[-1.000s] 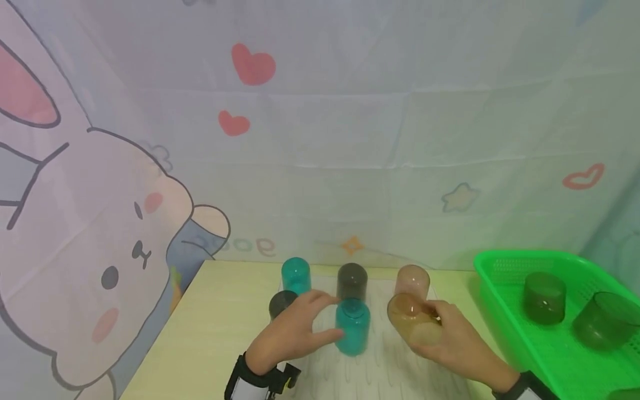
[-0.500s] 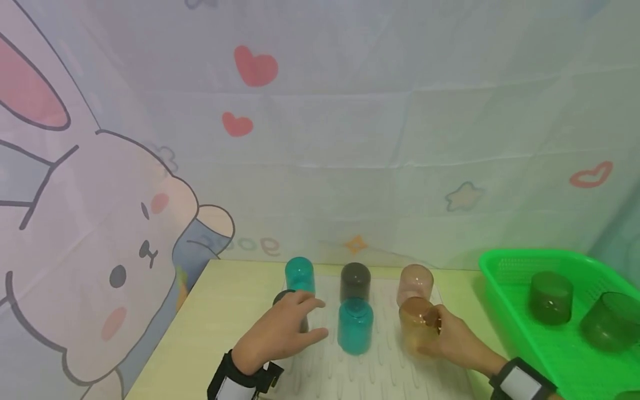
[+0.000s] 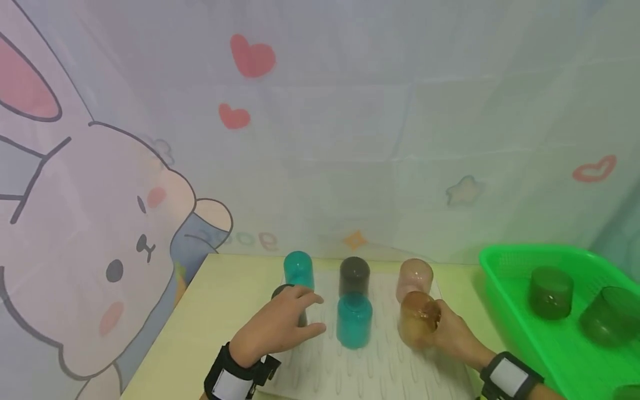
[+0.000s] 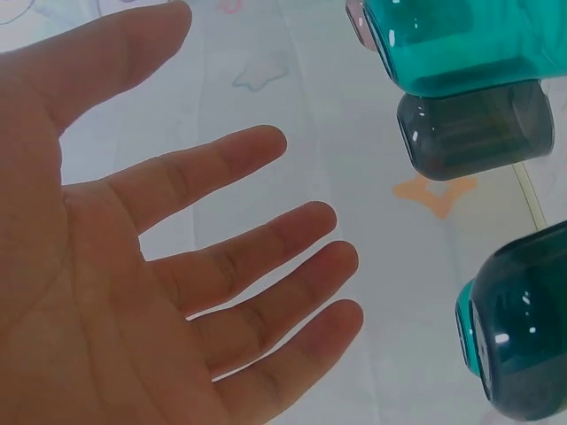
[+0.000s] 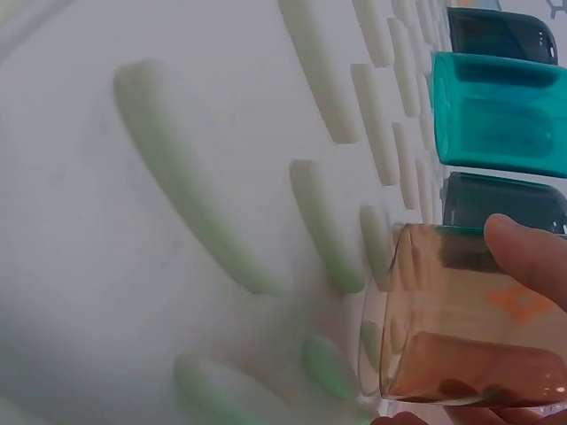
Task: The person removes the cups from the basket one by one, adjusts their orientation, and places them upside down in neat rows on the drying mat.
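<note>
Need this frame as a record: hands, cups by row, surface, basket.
left_hand: fingers spread, holding nothing
right_hand: grips amber cup
back_row (left to right): back teal cup, back dark cup, pink cup
front_row: front dark cup (partly hidden by left hand), front teal cup, amber cup
surface: white ridged mat
basket: green basket at right, at least two basket cups inside

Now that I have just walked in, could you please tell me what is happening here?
A person's right hand holds an upside-down amber see-through tumbler at a white ridged tray; whether they touch is unclear. The open left hand holds nothing. Five other see-through tumblers, teal, grey and pink, stand upside down on the tray, and more tumblers sit in the green plastic basket.
</note>
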Demonstrator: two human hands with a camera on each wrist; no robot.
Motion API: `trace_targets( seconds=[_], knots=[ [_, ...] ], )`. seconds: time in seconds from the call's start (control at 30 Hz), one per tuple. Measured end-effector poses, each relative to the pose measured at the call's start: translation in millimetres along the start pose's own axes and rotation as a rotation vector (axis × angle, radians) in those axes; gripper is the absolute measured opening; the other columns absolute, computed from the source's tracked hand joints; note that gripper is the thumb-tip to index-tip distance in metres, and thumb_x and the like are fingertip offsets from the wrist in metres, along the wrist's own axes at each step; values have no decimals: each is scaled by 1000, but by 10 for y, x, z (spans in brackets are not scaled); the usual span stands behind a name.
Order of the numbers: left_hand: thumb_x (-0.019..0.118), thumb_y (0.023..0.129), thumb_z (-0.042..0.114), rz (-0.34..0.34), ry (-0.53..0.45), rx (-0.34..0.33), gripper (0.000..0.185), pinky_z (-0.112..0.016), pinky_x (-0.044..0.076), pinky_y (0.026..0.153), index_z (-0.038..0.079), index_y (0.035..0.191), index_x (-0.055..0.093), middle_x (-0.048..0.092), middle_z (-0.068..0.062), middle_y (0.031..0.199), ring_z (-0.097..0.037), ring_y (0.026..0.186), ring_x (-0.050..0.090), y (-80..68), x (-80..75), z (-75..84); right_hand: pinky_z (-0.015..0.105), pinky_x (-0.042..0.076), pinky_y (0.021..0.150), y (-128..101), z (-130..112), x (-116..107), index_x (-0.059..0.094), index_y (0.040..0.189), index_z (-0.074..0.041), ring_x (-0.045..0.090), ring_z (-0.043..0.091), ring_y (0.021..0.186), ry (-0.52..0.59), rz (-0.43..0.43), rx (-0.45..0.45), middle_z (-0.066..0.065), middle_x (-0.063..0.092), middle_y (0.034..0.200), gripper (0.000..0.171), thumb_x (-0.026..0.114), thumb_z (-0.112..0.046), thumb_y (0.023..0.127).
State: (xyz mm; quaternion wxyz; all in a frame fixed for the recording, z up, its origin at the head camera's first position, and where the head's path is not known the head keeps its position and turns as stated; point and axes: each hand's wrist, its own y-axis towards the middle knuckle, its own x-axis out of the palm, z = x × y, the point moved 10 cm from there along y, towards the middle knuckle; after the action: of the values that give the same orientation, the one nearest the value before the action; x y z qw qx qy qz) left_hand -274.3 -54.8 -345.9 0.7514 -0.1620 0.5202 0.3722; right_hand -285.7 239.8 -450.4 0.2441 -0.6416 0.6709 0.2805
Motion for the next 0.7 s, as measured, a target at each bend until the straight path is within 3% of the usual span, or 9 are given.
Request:
trace_targets(
  seconds=[0.17,0.33,0.47,0.53,0.6,0.7],
  knots=[
    [61,92,41,-14,-9,-5,45,-39,45,94,15,128,57,49,-7,131,-24,121,47,24,-29,13,53,45,89,-5,-75,-14,35,129,10,48,47,114,3,-37,5,31,48,125,85,86,-14,65],
    [61,91,40,-3,-5,-13,45,-40,45,94,13,128,57,49,-8,130,-26,121,47,15,-97,-18,60,41,89,-101,-376,-253,21,137,17,37,55,119,-140,-23,-59,41,34,134,98,83,-13,68],
    [63,91,37,0,-12,-22,44,-41,46,92,11,125,58,49,-11,130,-27,119,48,-3,-164,-63,57,46,83,-196,-734,-620,34,130,18,45,54,110,-201,70,-213,39,43,125,76,77,-7,73],
    [63,91,37,-7,-11,-25,43,-41,46,91,11,125,58,49,-11,129,-27,119,49,-5,-176,-81,55,48,80,-232,-820,-817,43,126,14,49,51,108,-224,68,-235,35,48,123,62,74,-13,80],
    [63,91,38,-17,-1,-24,42,-40,47,90,11,124,59,50,-10,128,-26,117,50,-3,-175,-90,52,49,77,-247,-826,-1008,49,122,11,51,49,106,-247,45,-225,32,51,120,52,70,-20,86],
    [63,90,39,-37,16,-21,42,-39,48,88,11,122,60,52,-9,125,-25,114,51,-3,-157,-104,47,51,71,-258,-672,-1267,56,118,5,57,43,99,-358,-23,-143,26,58,114,46,63,-32,91]
  ],
)
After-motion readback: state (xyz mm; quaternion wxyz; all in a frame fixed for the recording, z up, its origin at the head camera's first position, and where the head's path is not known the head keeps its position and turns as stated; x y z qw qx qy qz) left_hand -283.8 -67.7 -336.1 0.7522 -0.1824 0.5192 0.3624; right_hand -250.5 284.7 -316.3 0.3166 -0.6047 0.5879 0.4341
